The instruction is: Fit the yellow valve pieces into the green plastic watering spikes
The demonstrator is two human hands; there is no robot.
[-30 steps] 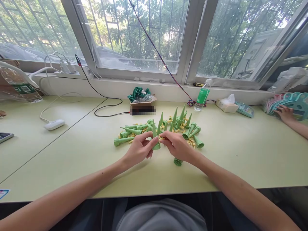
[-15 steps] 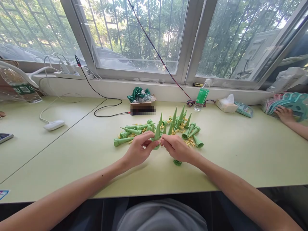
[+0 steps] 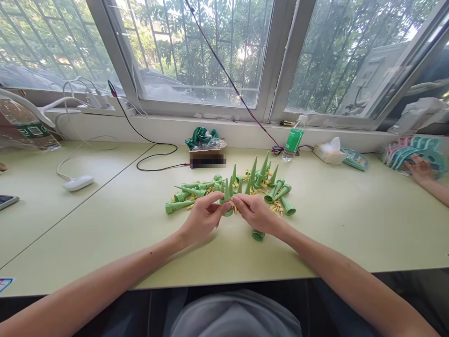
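Observation:
My left hand (image 3: 202, 218) and my right hand (image 3: 257, 214) meet over the pale green table (image 3: 351, 224), fingertips pinched together on a green cone spike (image 3: 227, 196) that points upward between them. A small yellow piece shows at my right fingertips beside the cone. Just beyond lies a pile of green cone spikes (image 3: 196, 192), some lying flat, some standing upright, mixed with small yellow pieces (image 3: 277, 206). Another green cone (image 3: 258, 235) lies under my right wrist.
A cardboard box (image 3: 207, 157) with green plastic sits behind the pile. A green-labelled bottle (image 3: 293, 139), a tissue pack (image 3: 329, 151), a black cable (image 3: 154, 154) and a white mouse (image 3: 77, 182) lie around. Another person's hand (image 3: 421, 171) touches teal and pink items (image 3: 414, 152) at far right.
Both hands stay pinched on the cone; the cone has shifted slightly between the fingertips. The other person's hand at far right has moved a little.

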